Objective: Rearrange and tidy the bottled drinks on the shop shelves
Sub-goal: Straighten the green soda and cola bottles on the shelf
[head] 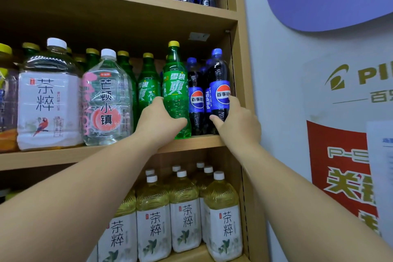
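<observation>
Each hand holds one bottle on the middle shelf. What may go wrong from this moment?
1. The left hand grips the green bottle, whose base stands at the front edge of the middle shelf; a slip may send it off the shelf.
2. The right hand grips the cola bottle close beside a second cola bottle; moving it may tip that neighbour.
3. Both hands are occupied, so neither can catch a fall.
</observation>
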Tool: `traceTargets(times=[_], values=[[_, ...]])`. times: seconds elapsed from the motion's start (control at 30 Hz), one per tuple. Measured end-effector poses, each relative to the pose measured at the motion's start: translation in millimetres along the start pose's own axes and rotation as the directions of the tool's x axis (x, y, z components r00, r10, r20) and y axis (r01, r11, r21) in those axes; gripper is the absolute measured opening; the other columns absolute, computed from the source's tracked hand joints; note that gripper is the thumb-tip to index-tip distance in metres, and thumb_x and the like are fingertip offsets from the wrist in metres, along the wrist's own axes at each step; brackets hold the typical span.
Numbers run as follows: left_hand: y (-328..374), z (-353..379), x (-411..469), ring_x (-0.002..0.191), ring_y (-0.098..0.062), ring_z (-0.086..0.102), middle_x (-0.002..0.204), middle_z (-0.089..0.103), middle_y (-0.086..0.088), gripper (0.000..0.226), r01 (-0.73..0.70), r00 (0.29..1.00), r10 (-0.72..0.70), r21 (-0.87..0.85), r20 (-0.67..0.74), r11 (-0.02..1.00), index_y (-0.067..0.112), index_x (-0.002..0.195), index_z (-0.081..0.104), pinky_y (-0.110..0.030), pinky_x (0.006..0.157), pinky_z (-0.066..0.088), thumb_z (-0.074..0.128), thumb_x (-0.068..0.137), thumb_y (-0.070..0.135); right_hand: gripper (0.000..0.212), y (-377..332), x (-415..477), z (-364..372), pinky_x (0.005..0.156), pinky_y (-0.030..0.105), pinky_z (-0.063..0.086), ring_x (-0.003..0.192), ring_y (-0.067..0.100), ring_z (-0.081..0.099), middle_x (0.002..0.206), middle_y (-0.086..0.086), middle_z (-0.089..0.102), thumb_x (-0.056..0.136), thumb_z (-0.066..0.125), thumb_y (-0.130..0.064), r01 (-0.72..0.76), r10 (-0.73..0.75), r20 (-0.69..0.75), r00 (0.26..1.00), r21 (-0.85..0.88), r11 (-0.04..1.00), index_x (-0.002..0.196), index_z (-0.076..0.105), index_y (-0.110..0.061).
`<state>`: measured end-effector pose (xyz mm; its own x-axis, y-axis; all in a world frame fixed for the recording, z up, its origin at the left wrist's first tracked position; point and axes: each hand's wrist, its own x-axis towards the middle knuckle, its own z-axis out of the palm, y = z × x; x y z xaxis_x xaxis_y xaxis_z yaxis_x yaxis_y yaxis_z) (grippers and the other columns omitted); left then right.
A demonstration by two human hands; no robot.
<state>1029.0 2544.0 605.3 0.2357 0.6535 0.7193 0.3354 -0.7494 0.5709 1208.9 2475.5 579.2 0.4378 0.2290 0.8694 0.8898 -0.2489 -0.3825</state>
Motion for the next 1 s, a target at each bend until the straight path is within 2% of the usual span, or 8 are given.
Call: traceTargets(times=[0.1, 0.2, 0.37, 0.5, 0.67, 0.8, 0.93, 1.0], values=[[0.0, -1.4, 0.3, 0.084, -0.017, 0.053, 0.104, 0.05, 0.003, 0.082, -0.001, 1.0, 0.001, 0.059, 0.003, 0.998, 0.014, 0.15, 0.036, -0.03, 0.066, 0.043, 0.078, 0.085, 0.04, 0.069, 2.2, -6.3, 1.7, 0.073, 0.03, 0.039, 0.108, 0.027, 0.059, 0.125, 0.005, 0.057, 0.091, 0.069, -0.049, 0.067, -0.067, -0.033, 0.997, -0.009, 0.998, 0.148, 0.041, -0.022], [1.6, -1.3, 0.8, 0.085, -0.018, 0.054, 0.106, 0.049, 0.0, 0.076, 0.014, 1.0, -0.014, 0.093, -0.007, 0.996, 0.01, 0.148, 0.04, -0.033, 0.071, 0.045, 0.077, 0.087, 0.038, 0.065, 4.3, -7.1, 2.3, 0.077, 0.032, 0.044, 0.109, 0.027, 0.055, 0.124, 0.005, 0.051, 0.09, 0.072, -0.042, 0.102, -0.101, -0.055, 0.993, 0.004, 0.995, 0.147, 0.044, -0.026], [3.2, 1.1, 0.5, 0.095, -0.022, 0.051, 0.134, 0.058, -0.01, 0.071, -0.006, 1.0, 0.008, 0.099, -0.025, 0.995, 0.01, 0.145, 0.046, -0.033, 0.078, 0.043, 0.077, 0.087, 0.037, 0.067, 4.3, -3.3, 0.2, 0.081, 0.037, 0.053, 0.105, 0.028, 0.058, 0.121, 0.007, 0.053, 0.09, 0.075, -0.04, 0.096, -0.095, -0.017, 0.995, 0.037, 0.995, 0.147, 0.043, -0.025], [0.1, 0.6, 0.9, 0.129, -0.03, 0.053, 0.151, 0.048, -0.009, 0.088, -0.002, 0.999, 0.006, 0.097, -0.043, 0.995, 0.014, 0.155, 0.035, -0.04, 0.097, 0.05, 0.079, 0.084, 0.043, 0.069, 5.0, -4.9, -2.9, 0.08, 0.036, 0.053, 0.106, 0.028, 0.06, 0.121, 0.008, 0.055, 0.089, 0.075, -0.043, 0.066, -0.066, -0.007, 0.998, 0.047, 0.997, 0.146, 0.042, -0.024], [0.1, 2.6, 0.5, 0.096, -0.019, 0.047, 0.139, 0.055, -0.009, 0.083, 0.003, 0.999, 0.001, 0.106, -0.038, 0.994, 0.014, 0.156, 0.034, -0.032, 0.081, 0.043, 0.075, 0.088, 0.04, 0.065, 6.1, -8.9, -3.3, 0.079, 0.033, 0.05, 0.11, 0.026, 0.058, 0.125, 0.007, 0.055, 0.091, 0.073, -0.042, 0.048, -0.049, 0.013, 0.999, 0.077, 0.996, 0.145, 0.043, -0.022], [1.3, 3.7, 1.5, 0.11, -0.027, 0.057, 0.138, 0.056, -0.009, 0.085, 0.027, 0.999, -0.022, 0.12, -0.038, 0.992, 0.013, 0.152, 0.037, -0.034, 0.081, 0.045, 0.078, 0.085, 0.044, 0.062, 6.7, -9.9, -1.6, 0.079, 0.032, 0.05, 0.11, 0.025, 0.058, 0.125, 0.007, 0.054, 0.092, 0.072, -0.038, 0.046, -0.048, 0.019, 0.999, 0.113, 0.993, 0.145, 0.044, -0.021], [2.3, 3.8, -3.3, 0.094, -0.024, 0.055, 0.118, 0.061, -0.009, 0.077, 0.012, 0.999, -0.005, 0.187, -0.04, 0.982, 0.007, 0.143, 0.043, -0.036, 0.076, 0.047, 0.075, 0.086, 0.049, 0.055, 6.4, -20.4, 0.0, 0.079, 0.027, 0.037, 0.11, 0.026, 0.056, 0.123, 0.007, 0.053, 0.093, 0.07, -0.036, 0.022, -0.025, 0.014, 1.0, 0.182, 0.983, 0.141, 0.049, -0.02], [0.3, 0.3, -11.9, 0.1, -0.027, 0.058, 0.117, 0.062, -0.01, 0.076, -0.03, 0.998, 0.041, 0.225, -0.045, 0.974, 0.007, 0.144, 0.041, -0.036, 0.078, 0.047, 0.071, 0.088, 0.05, 0.05, 4.4, -33.4, 0.0, 0.08, 0.026, 0.035, 0.111, 0.025, 0.055, 0.124, 0.007, 0.053, 0.091, 0.071, -0.035, 0.044, -0.038, -0.028, 0.999, 0.237, 0.971, 0.135, 0.055, -0.018]])
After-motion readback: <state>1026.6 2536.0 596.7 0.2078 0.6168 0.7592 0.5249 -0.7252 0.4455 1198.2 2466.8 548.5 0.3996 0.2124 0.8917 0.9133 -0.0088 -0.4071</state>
